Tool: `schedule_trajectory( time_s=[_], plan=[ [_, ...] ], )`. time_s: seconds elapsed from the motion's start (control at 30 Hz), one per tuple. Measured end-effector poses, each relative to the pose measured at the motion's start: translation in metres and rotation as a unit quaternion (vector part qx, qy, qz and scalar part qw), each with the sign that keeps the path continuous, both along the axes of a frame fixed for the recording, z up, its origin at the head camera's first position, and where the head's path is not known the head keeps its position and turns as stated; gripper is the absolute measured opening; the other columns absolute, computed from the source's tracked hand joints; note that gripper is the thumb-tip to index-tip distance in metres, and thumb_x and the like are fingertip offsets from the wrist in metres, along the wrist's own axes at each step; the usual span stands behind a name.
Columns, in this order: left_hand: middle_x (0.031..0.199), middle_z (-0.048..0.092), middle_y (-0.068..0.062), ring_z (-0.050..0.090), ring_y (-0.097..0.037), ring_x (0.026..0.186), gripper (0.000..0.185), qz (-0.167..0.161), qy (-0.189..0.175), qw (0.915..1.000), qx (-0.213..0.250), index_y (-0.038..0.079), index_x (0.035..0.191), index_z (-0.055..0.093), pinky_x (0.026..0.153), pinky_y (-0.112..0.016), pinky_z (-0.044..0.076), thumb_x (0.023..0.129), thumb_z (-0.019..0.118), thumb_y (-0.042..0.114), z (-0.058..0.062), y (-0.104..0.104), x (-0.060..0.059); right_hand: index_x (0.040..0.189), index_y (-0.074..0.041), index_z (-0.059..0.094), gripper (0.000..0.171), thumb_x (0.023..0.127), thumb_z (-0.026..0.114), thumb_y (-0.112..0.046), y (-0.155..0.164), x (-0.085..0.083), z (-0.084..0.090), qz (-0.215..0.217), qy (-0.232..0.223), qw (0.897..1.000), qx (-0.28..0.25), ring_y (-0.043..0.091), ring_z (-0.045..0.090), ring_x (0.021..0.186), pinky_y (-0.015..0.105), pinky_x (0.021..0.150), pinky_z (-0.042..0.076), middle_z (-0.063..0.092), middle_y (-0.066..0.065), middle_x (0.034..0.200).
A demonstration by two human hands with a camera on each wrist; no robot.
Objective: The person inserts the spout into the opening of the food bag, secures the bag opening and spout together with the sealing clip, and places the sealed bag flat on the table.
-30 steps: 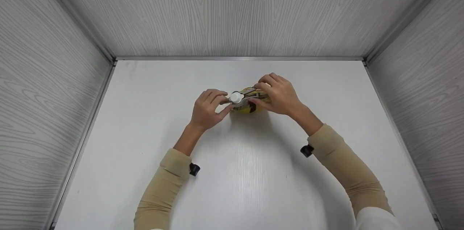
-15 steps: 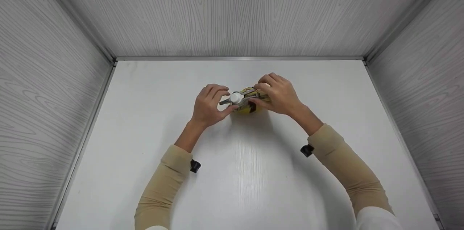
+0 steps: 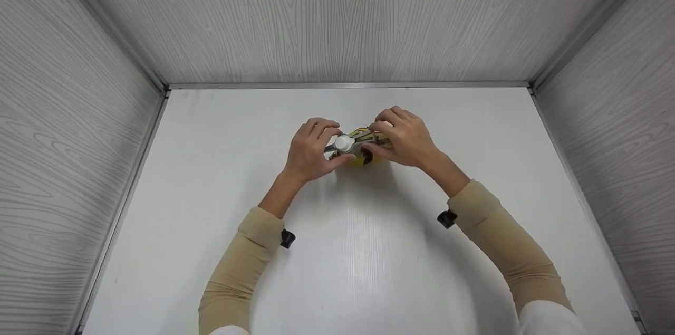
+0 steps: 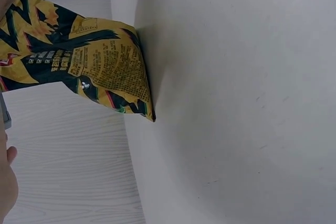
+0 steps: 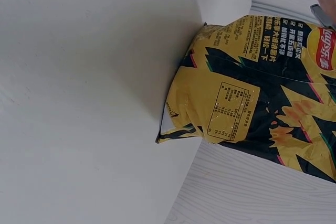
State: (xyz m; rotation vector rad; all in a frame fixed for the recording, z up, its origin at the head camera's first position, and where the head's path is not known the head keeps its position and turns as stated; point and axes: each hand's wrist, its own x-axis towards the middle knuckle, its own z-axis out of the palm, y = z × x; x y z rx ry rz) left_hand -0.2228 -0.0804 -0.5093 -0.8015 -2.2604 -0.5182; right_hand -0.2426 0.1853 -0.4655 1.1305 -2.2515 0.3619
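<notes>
A yellow and black chip bag stands upright on the white table; its printed front fills much of the right wrist view. Across its top lies a grey bag clip with a round white cap. My left hand grips around the clip at the cap end, thumb on the near side and fingers on the far side. My right hand pinches the bag's top at its right end, thumb near and fingers far. The palms hide part of the bag and clip.
The white tabletop spreads around the bag. Grey wood-grain panels close it in at the back, left and right. A metal strip runs along the back edge.
My left hand has moved right and slightly away from me, its thumb and fingers now farther along the clip around the white cap. My right hand and the bag have stayed nearly still.
</notes>
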Motion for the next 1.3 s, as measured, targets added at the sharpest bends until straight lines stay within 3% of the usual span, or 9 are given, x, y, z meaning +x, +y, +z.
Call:
schedule_trajectory(
  time_s=[0.7,1.3],
  plan=[
    [0.113,0.072,-0.003,0.065,-0.023,0.108,0.049,-0.002,0.039,0.9991,-0.018,0.013,0.104,0.076,0.091,-0.037,0.060,0.087,0.081,0.059,0.005,0.006,-0.006,0.103,-0.010,0.072,0.036,0.090,0.084,-0.041,0.002,0.000,0.000,-0.006,0.000,1.000,0.004,0.029,0.069,0.094,0.046,0.080,0.062,0.070,0.009,0.104],
    [0.116,0.065,-0.006,0.060,-0.024,0.115,0.046,-0.006,0.005,0.9991,-0.041,0.009,0.109,0.070,0.097,-0.038,0.058,0.088,0.084,0.048,0.004,0.011,-0.002,0.101,-0.010,0.071,0.038,0.097,0.075,-0.047,0.001,0.000,0.002,0.001,-0.029,0.999,0.014,0.029,0.068,0.097,0.046,0.082,0.061,0.071,0.009,0.106]
  ],
)
